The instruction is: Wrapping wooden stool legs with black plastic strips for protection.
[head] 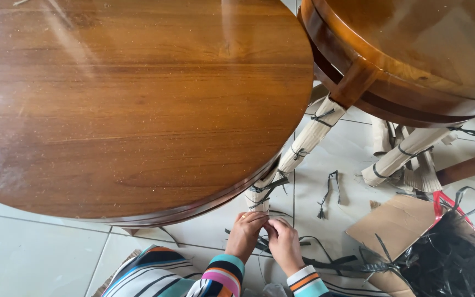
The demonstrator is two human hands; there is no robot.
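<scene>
both hands meet at the bottom of a wrapped table leg, just under the near right edge of the big round wooden table. the left hand and the right hand touch each other, and the fingertips pinch together on something thin at the foot of the leg, probably a black plastic strap or the edge of the wrapping; the exact thing between the fingers is too small to see. the grip is narrow, a fine pinch, not a full hand hold.

the leg is covered with pale corrugated cardboard that is tied by black straps in several places. i judge the cardboard as light, a bit soft and easy to tear or crush, so it is better to hold it at its edge. the straps look thin, stiff and smooth, so they may slip in bare fingers, and a cut end can be sharp; to pinch close to the knot seems the safest place. the table itself looks heavy and its glossy top may scratch.

on the tiled floor near the hands lie loose cut straps. a flat cardboard piece and a pile of black straps are at the right. a second wooden table stands beside, its legs also wrapped.
</scene>
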